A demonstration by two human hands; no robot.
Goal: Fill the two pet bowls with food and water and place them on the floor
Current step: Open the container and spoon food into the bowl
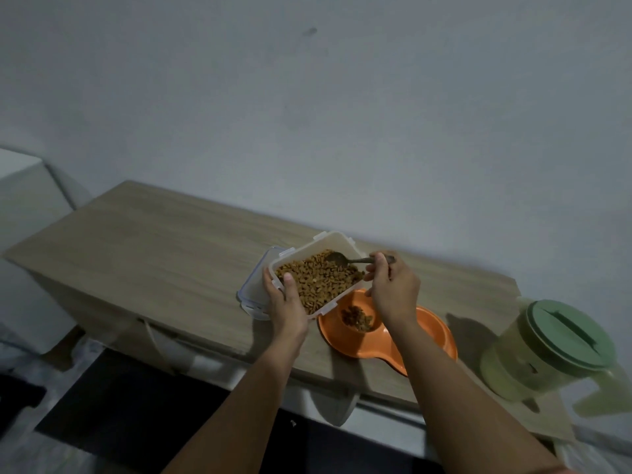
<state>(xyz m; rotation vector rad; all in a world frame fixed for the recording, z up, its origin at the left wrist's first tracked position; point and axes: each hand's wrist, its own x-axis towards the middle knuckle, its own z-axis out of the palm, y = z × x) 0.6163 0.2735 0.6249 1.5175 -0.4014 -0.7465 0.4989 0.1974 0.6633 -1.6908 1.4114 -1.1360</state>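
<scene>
An orange double pet bowl sits on the wooden table; its left cup holds a small heap of brown kibble, the right cup is hidden by my right forearm. Tilted above the bowl's left edge is a clear plastic food container full of kibble, gripped at its near corner by my left hand. My right hand holds a metal spoon by its handle, the spoon's bowl resting in the kibble. A green-lidded water pitcher stands at the table's right end.
The container's clear lid with blue clips lies on the table under the container. A pale wall runs behind the table. A white appliance stands to the left. Dark floor shows below the table's front edge.
</scene>
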